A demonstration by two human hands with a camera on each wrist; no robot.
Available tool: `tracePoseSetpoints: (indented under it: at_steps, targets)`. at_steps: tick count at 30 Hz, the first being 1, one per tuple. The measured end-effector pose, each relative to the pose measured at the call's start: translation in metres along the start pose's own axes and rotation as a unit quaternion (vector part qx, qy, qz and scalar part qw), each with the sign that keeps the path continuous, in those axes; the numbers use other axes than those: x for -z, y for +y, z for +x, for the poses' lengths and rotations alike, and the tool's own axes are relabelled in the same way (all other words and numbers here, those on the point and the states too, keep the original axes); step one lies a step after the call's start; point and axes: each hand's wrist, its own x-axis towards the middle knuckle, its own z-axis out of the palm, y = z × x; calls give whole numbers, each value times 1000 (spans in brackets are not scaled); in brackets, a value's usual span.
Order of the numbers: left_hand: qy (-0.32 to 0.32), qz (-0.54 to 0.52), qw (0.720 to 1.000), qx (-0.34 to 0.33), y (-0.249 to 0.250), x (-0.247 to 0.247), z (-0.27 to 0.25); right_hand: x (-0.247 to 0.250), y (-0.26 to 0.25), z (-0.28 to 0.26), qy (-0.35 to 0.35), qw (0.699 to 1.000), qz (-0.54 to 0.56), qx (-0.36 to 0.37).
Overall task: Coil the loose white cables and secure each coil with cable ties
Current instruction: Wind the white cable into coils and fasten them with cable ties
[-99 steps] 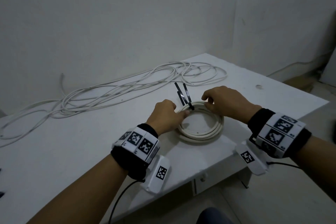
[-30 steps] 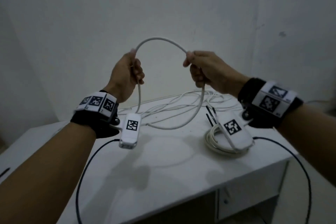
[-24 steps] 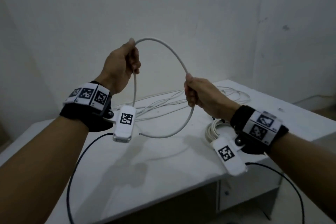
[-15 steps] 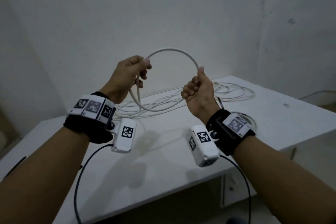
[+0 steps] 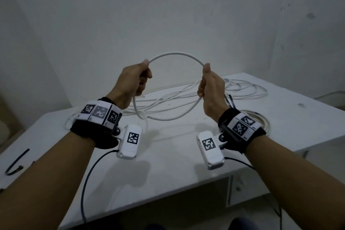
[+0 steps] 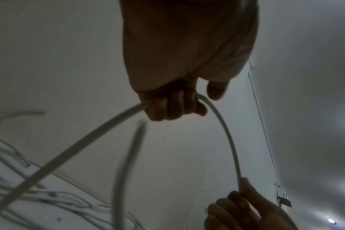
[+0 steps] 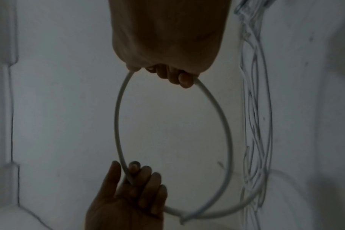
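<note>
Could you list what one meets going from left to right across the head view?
Black cable tie → left hand → white cable loop → right hand → finished coil.

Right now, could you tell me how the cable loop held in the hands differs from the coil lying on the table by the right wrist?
The held loop is one wide turn, raised above the table between the left hand and right hand; the finished coil is several tight turns lying flat. The loop carries no tie; black cable ties stick up at the coil. The coil looks smaller across, though it is partly hidden. Both are white cable.
</note>
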Motion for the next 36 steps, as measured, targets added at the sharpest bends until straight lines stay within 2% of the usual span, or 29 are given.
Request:
tracePoseSetpoints:
  at_steps: [2,4,7,9,10,12,13,14,18,20,22,27,28,31,33,35,36]
  targets:
    - [22,-16,1000,-10,2,2,2,6,1,3,-35,995,-71,55]
    - [59,-32,997,-24,6,4,4,13,2,4,-75,978,-158,110]
    - [116,-13,991,-65,10,10,8,23,2,4,-133,927,-298,183]
    - [147,79,978,-123,7,14,9,31,-1,5,-162,893,-367,202]
    - [159,167,959,-163,5,16,9,35,-1,7,-167,882,-390,204]
    - [167,353,891,-233,-1,17,7,44,0,13,-160,876,-411,196]
    - [164,408,861,-255,-5,17,6,47,0,16,-150,881,-408,189]
    - [157,437,844,-268,-8,17,6,48,0,17,-143,891,-392,178]
    - [137,457,825,-304,-21,10,6,43,-14,16,-126,969,-188,103]
    - [133,479,801,-334,-24,3,1,35,-26,16,-81,990,-92,75]
    - [128,496,784,-351,-25,-5,-3,26,-37,15,-35,998,-3,48]
    - [100,496,794,-338,-30,-26,-13,14,-47,11,17,985,172,3]
    - [95,483,805,-330,-32,-30,-14,12,-47,10,24,980,197,-6]
    - [69,346,890,-288,-35,-41,-13,10,-40,6,36,970,237,-50]
    - [77,273,921,-266,-34,-43,-10,12,-30,2,20,977,193,-84]
    - [85,254,926,-264,-30,-40,-8,17,-23,-3,16,996,23,-86]
    - [83,261,924,-267,-27,-36,-7,21,-21,-4,16,994,-91,-53]
